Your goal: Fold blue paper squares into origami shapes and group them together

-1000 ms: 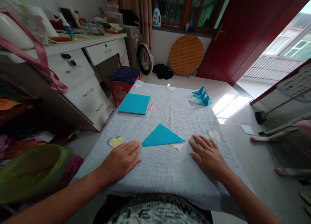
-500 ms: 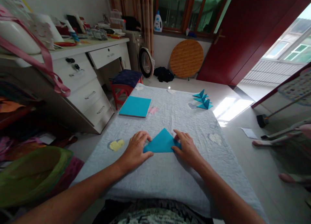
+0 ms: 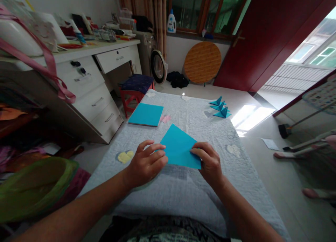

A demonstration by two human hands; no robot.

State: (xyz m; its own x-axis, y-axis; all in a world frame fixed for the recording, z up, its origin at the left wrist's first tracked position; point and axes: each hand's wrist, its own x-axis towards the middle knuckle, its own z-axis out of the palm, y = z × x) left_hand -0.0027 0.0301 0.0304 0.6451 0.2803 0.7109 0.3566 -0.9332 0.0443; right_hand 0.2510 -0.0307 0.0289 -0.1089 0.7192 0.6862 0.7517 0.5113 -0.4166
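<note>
A sheet of blue paper is in front of me, one corner pointing away and its lower edge raised a little off the cloth. My right hand pinches its right side, with fingers on top and thumb hidden. At its left edge is my left hand, fingers apart and loosely bent, the fingertips overlapping the paper; its thumb is hidden. Beyond my left hand lies a stack of square blue paper. Several folded blue paper pieces with upright points stand in a row at the table's far right.
A pale quilted cloth with heart and cloud patches covers the table. A green-lined bin stands at the left, near a white desk with drawers. A red stool is past the far left corner.
The paper, a flat triangle before, now shows a larger face and is turned and lifted. My left hand has loosened its fingers; my right hand has moved slightly right with the paper's edge.
</note>
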